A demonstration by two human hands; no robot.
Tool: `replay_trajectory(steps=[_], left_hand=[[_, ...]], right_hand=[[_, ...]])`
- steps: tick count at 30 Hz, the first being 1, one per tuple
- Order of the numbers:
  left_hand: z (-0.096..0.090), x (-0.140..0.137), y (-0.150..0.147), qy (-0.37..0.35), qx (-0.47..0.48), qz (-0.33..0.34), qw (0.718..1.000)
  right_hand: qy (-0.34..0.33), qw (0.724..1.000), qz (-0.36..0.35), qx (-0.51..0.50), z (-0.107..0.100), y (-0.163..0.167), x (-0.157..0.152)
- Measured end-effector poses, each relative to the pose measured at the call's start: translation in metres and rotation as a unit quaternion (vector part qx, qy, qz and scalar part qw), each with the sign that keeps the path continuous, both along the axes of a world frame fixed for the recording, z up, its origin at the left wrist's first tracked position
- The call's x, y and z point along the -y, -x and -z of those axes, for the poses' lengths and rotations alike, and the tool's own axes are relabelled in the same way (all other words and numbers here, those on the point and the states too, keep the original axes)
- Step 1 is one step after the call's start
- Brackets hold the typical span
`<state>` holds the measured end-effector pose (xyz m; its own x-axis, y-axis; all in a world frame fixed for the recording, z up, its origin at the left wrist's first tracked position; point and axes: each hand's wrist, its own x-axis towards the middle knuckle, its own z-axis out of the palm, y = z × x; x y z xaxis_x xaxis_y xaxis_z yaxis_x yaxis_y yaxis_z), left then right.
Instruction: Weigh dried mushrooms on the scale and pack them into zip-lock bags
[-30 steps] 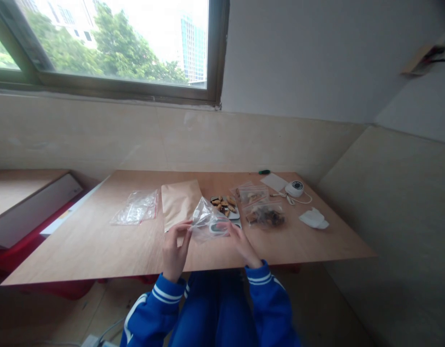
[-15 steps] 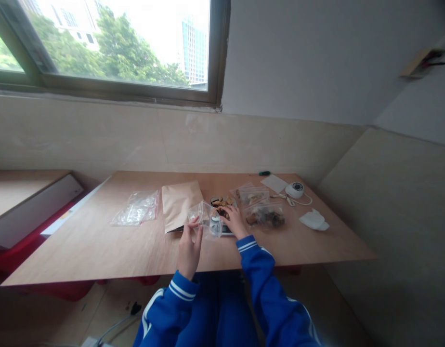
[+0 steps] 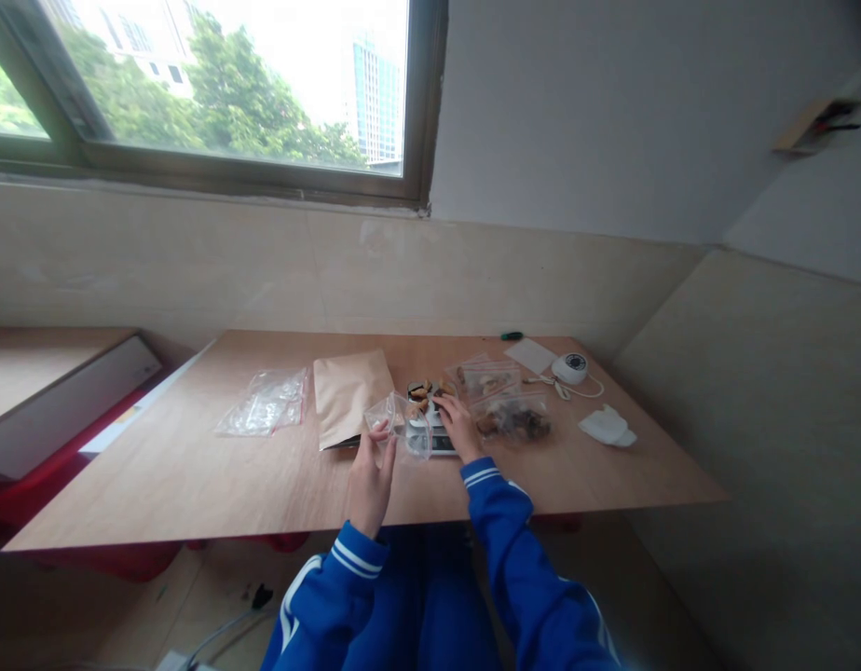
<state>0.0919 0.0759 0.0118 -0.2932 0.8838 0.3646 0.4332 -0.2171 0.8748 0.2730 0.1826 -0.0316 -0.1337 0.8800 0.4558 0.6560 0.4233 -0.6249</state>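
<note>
My left hand [image 3: 372, 471] pinches a clear plastic bag [image 3: 411, 445] near its edge. The bag overlaps the near left part of a small white digital scale [image 3: 441, 442]. On the scale's platform lie brown dried slices [image 3: 419, 392], which look like dried mushroom. My right hand [image 3: 458, 427] reaches over the platform's right side, its fingers curled onto some dark brown slices at the fingertips. How firmly they grip is partly hidden. Left of the scale, a brown paper pouch [image 3: 350, 391] lies flat.
Zip bags holding brown dried pieces [image 3: 514, 421] lie right of the scale. Flat clear bags [image 3: 266, 403] are at the left. Farther right are a white round device with a cord [image 3: 569, 368], a white card [image 3: 530, 355], a crumpled white tissue [image 3: 608, 426] and a green-handled screwdriver [image 3: 512, 335].
My right hand has shifted slightly right and back on the platform. Fewer slices show in its middle, and more of the white scale is visible. My left hand keeps the bag nearly in place.
</note>
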Motion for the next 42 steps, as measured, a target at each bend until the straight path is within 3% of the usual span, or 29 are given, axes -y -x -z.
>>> replay_trajectory(steps=[6,10,12,17,19,24,26,29,32,35,38,42], left_hand=[[0.000,-0.001,-0.001,0.013,0.002,0.009,1.000],[-0.005,-0.004,-0.004,0.019,0.002,0.016,1.000],[-0.008,-0.007,-0.006,0.021,-0.003,0.027,0.999],[-0.011,-0.018,-0.012,0.011,-0.006,0.048,0.999],[-0.009,-0.021,-0.015,0.008,0.002,0.050,0.999],[-0.003,-0.026,-0.019,0.007,0.051,0.043,0.998],[-0.001,-0.025,-0.017,0.007,0.071,0.037,0.997],[0.002,-0.024,-0.010,0.007,0.092,0.039,0.995],[0.002,-0.021,-0.002,0.004,0.096,0.028,0.995],[-0.003,-0.016,0.004,-0.001,0.091,0.005,0.996],[-0.009,-0.011,0.009,-0.010,0.091,-0.015,0.996],[-0.012,-0.007,0.012,-0.005,0.097,-0.024,0.995]], right_hand=[[-0.007,0.993,-0.021,-0.112,-0.006,0.000,-0.008],[0.011,0.970,0.008,-0.242,-0.010,0.000,-0.019],[0.022,0.946,0.022,-0.323,-0.016,0.002,-0.022],[0.097,0.850,0.003,-0.518,-0.046,0.017,-0.012],[0.113,0.844,-0.034,-0.523,-0.061,0.026,-0.001],[0.108,0.930,-0.138,-0.322,-0.091,0.038,0.025],[0.100,0.949,-0.159,-0.253,-0.093,0.032,0.026],[0.044,0.971,-0.105,-0.209,-0.083,0.016,0.012],[0.031,0.996,-0.051,-0.072,-0.061,0.005,-0.015],[0.122,0.985,-0.073,0.093,-0.043,0.008,-0.039],[0.202,0.959,-0.091,0.176,-0.032,0.018,-0.050],[0.168,0.962,-0.073,0.203,-0.024,0.023,-0.045]])
